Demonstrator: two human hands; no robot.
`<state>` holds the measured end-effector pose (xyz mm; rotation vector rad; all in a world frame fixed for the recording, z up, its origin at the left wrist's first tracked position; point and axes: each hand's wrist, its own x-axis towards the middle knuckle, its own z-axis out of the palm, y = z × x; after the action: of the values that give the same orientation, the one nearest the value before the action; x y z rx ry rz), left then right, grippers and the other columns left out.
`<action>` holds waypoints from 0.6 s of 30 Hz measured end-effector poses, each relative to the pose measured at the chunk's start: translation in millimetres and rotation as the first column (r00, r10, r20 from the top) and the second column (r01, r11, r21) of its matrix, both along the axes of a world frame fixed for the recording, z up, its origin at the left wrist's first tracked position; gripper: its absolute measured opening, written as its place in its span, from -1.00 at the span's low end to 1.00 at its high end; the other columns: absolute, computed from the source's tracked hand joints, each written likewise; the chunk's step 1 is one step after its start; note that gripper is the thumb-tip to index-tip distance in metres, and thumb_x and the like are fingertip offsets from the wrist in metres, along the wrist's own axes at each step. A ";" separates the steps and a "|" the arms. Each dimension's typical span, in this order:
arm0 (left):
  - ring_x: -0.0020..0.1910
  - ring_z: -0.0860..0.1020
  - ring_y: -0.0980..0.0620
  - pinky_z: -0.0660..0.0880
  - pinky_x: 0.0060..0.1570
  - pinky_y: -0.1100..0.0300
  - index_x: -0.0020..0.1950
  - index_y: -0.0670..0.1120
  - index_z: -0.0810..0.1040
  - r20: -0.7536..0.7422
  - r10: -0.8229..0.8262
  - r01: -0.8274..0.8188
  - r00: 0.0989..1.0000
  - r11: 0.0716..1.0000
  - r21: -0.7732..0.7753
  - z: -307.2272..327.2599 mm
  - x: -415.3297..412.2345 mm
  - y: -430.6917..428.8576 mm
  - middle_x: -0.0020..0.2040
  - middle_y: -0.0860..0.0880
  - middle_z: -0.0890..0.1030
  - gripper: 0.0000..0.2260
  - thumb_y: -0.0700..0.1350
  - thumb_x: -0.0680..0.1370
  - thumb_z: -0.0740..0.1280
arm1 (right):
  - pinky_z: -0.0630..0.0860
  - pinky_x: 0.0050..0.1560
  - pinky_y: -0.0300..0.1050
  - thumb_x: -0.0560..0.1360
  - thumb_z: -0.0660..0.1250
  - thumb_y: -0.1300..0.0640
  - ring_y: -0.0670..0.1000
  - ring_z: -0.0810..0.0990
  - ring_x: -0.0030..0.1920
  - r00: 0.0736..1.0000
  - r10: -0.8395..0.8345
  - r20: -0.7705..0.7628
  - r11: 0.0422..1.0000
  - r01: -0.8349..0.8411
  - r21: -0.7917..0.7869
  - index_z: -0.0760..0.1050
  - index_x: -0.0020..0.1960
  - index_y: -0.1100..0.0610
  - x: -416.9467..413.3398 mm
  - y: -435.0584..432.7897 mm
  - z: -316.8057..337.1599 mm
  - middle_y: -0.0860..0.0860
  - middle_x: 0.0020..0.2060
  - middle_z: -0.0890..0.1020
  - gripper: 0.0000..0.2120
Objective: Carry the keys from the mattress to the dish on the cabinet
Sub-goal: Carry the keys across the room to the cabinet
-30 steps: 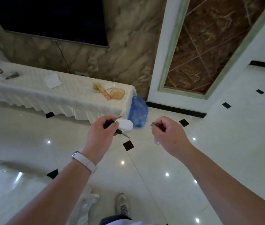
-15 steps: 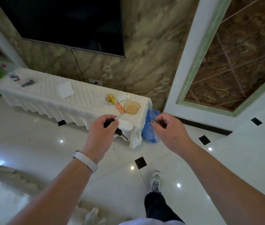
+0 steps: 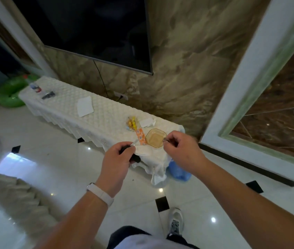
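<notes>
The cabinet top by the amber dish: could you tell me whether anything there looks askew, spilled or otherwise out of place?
Nothing looks spilled or broken. The amber dish sits upright and empty near the cabinet's right end. Beside it an orange packet and wrapped sweets lie loosely, and a white paper sits slightly crooked.

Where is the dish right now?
In the head view the amber dish sits at the right end of the cloth-covered cabinet, just right of an orange packet, with the right hand at its right edge.
</notes>
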<state>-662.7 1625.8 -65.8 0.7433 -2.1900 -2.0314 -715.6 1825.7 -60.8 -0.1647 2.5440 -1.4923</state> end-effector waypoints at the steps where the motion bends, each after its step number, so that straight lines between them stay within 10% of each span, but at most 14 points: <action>1: -0.20 0.67 -0.05 0.57 -0.28 0.22 -0.06 -0.05 0.68 0.014 0.002 -0.002 1.000 1.000 -0.007 -2.0 -9.1 2.4 -0.15 -0.15 0.70 -0.91 -0.15 0.50 0.39 | 0.39 -0.48 -0.44 0.48 0.35 0.00 -0.28 0.55 -0.30 1.000 0.012 0.012 1.000 -0.012 0.006 0.49 -0.17 -0.19 -11.2 0.9 -1.9 -0.35 -0.29 0.58 -0.91; 7: -0.11 0.67 -0.16 0.60 -0.11 -0.03 -0.05 0.04 0.67 0.054 -0.005 0.011 0.999 0.995 -0.103 -13.0 -57.4 -5.2 -0.13 -0.13 0.71 -0.81 0.01 0.37 0.39 | 0.39 -0.51 -0.41 0.45 0.34 0.02 -0.23 0.54 -0.41 0.998 0.045 0.045 0.999 -0.044 -0.013 0.52 -0.19 -0.06 -59.8 -2.1 -15.3 -0.24 -0.34 0.61 -0.95; 18: -0.21 0.69 -0.01 0.56 -0.28 0.24 -0.05 0.01 0.66 0.120 -0.068 0.069 0.990 0.998 -0.006 -57.1 -168.3 -45.6 -0.21 -0.03 0.72 -0.91 -0.15 0.49 0.40 | 0.48 -0.48 -0.32 0.47 0.36 0.06 -0.21 0.55 -0.43 0.989 -0.050 0.141 0.996 0.038 0.087 0.53 -0.19 -0.04 -149.0 -29.8 -45.4 -0.09 -0.40 0.60 -0.94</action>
<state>-831.0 1580.3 -122.9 0.8205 -2.3200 -2.0559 -864.6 1795.9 -106.2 0.0099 2.5046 -1.3569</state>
